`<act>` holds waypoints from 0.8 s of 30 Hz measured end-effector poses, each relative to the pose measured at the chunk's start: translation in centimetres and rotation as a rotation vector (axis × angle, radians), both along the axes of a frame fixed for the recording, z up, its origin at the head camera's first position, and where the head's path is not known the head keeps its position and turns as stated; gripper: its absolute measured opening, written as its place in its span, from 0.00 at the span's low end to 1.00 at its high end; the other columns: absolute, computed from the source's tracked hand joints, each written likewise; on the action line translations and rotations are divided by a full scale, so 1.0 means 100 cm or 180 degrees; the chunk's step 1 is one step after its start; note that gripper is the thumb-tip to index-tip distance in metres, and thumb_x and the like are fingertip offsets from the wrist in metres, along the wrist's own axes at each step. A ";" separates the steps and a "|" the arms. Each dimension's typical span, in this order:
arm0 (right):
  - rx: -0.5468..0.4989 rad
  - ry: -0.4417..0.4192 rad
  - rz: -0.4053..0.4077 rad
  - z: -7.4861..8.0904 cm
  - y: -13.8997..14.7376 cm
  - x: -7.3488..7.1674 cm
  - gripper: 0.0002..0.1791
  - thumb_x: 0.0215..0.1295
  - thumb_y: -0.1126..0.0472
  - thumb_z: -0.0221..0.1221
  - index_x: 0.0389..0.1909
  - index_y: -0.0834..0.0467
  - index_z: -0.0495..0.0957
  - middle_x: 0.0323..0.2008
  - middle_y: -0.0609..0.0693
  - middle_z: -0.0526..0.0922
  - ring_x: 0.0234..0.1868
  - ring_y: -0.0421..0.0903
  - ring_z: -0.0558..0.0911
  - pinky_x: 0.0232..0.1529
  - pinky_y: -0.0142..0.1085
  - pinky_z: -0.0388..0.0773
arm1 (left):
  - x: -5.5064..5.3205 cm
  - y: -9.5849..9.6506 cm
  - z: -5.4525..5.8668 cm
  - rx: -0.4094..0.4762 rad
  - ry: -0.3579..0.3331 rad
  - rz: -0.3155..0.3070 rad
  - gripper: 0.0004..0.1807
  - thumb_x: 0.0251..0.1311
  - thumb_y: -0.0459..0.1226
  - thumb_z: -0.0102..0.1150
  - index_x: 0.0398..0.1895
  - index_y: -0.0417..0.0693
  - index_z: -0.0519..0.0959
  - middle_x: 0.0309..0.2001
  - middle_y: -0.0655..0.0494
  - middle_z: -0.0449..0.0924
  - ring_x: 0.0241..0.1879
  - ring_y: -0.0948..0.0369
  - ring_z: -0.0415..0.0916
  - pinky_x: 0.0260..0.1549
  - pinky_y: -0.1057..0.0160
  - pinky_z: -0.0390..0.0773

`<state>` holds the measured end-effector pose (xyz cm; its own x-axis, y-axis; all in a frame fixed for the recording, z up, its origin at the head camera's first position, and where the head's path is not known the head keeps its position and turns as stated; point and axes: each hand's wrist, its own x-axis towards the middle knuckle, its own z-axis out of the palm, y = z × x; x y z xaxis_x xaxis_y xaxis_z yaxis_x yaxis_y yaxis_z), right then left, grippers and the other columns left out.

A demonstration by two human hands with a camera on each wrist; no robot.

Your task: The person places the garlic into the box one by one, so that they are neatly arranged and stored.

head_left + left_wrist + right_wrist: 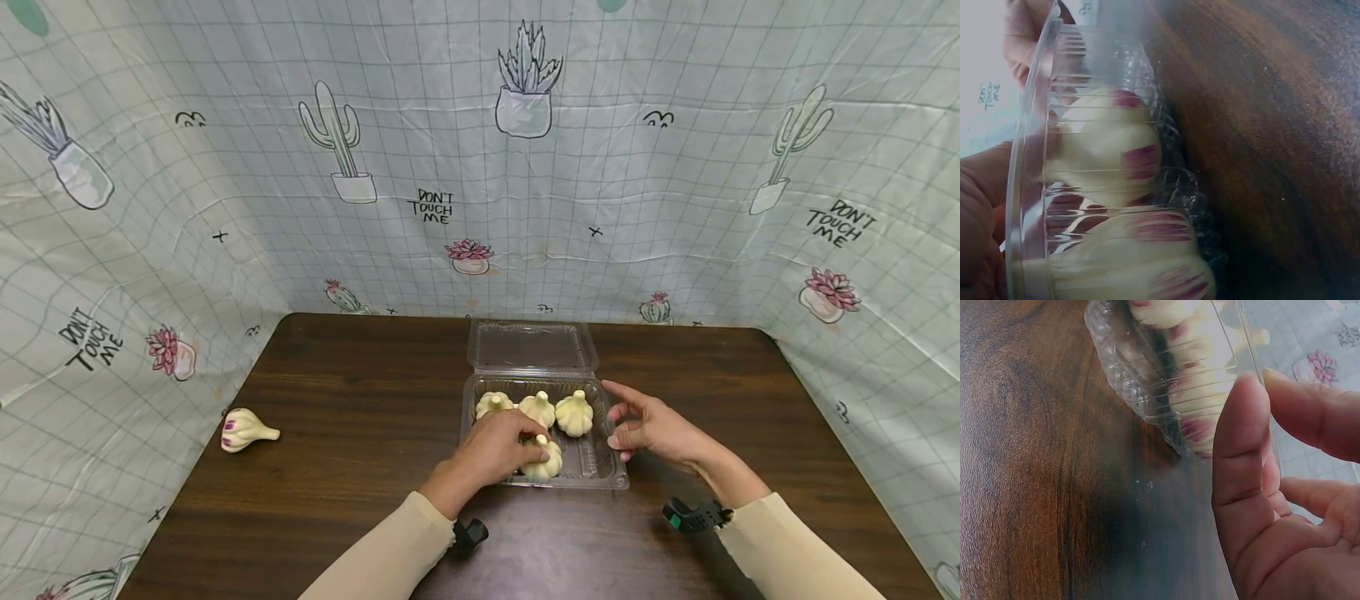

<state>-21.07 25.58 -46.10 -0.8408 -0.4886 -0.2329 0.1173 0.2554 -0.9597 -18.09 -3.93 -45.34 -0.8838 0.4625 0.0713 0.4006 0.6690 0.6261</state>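
A clear plastic clamshell container (600,467) stands with its lid (532,346) folded back. Several cream garlic bulbs sit inside, stems up; three line the back row, among them a back right garlic bulb (575,414). My left hand (491,450) reaches in from the front left and pinches the stem of the front garlic bulb (543,461) between thumb and index finger. Two bulbs with purple streaks show through the wall in the left wrist view, including a nearer garlic bulb (1141,256). At the container's right rim, my right hand (652,429) pinches the edge between thumb and fingers (1310,412).
Far to the left, another garlic bulb (243,431) with purple patches lies on its side on the dark wooden table (360,417). A patterned cloth (405,125) hangs behind the table and along both sides.
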 end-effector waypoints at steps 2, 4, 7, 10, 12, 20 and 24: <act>-0.0005 -0.0005 -0.0004 0.000 0.000 0.000 0.53 0.68 0.76 0.63 0.84 0.66 0.39 0.49 0.60 0.65 0.32 0.43 0.80 0.32 0.37 0.87 | 0.000 0.000 0.000 -0.0003 -0.0045 0.0030 0.09 0.61 0.42 0.76 0.44 0.58 0.92 0.43 0.65 0.90 0.45 0.61 0.85 0.42 0.68 0.80; -0.0008 -0.0004 -0.0004 0.000 0.000 0.000 0.53 0.68 0.76 0.63 0.84 0.66 0.39 0.48 0.60 0.65 0.32 0.42 0.80 0.32 0.37 0.87 | 0.001 0.000 -0.001 0.0010 -0.0069 0.0049 0.09 0.61 0.42 0.76 0.45 0.58 0.92 0.43 0.65 0.89 0.45 0.61 0.84 0.41 0.68 0.80; -0.0014 -0.0002 -0.0006 0.000 0.000 0.000 0.53 0.68 0.76 0.63 0.84 0.66 0.39 0.48 0.60 0.65 0.32 0.42 0.80 0.32 0.37 0.87 | 0.001 0.000 -0.002 0.0047 -0.0080 0.0058 0.10 0.61 0.41 0.75 0.46 0.57 0.92 0.42 0.64 0.89 0.44 0.61 0.83 0.41 0.68 0.79; -0.0019 -0.0004 -0.0009 0.000 0.000 0.000 0.53 0.68 0.77 0.63 0.84 0.67 0.39 0.48 0.60 0.65 0.32 0.42 0.80 0.32 0.37 0.87 | 0.001 -0.001 -0.002 0.0086 -0.0064 0.0052 0.12 0.61 0.41 0.75 0.47 0.55 0.91 0.42 0.63 0.89 0.44 0.61 0.83 0.41 0.68 0.80; -0.0019 -0.0003 -0.0008 0.000 0.000 0.000 0.53 0.68 0.77 0.63 0.84 0.67 0.39 0.48 0.60 0.65 0.32 0.42 0.80 0.32 0.37 0.87 | 0.001 -0.001 -0.002 0.0110 -0.0064 0.0043 0.12 0.60 0.40 0.75 0.48 0.55 0.91 0.42 0.63 0.89 0.44 0.61 0.83 0.42 0.68 0.80; -0.0009 -0.0006 -0.0004 -0.001 0.000 -0.001 0.54 0.68 0.76 0.64 0.84 0.66 0.38 0.48 0.60 0.66 0.32 0.42 0.80 0.32 0.37 0.87 | 0.001 -0.004 -0.001 0.0213 -0.0193 0.0027 0.15 0.59 0.41 0.77 0.50 0.53 0.91 0.44 0.62 0.90 0.46 0.61 0.84 0.46 0.66 0.82; -0.0010 -0.0006 -0.0011 -0.001 0.000 -0.001 0.54 0.67 0.76 0.64 0.84 0.66 0.39 0.48 0.60 0.66 0.32 0.42 0.80 0.32 0.37 0.87 | 0.001 -0.006 -0.001 0.0286 -0.0277 0.0027 0.17 0.60 0.42 0.77 0.52 0.53 0.90 0.47 0.61 0.90 0.49 0.61 0.84 0.49 0.65 0.82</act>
<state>-21.15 25.57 -46.17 -0.8420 -0.4865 -0.2330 0.1201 0.2521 -0.9602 -18.00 -4.48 -45.39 -0.8923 0.4501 0.0350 0.3366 0.6118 0.7158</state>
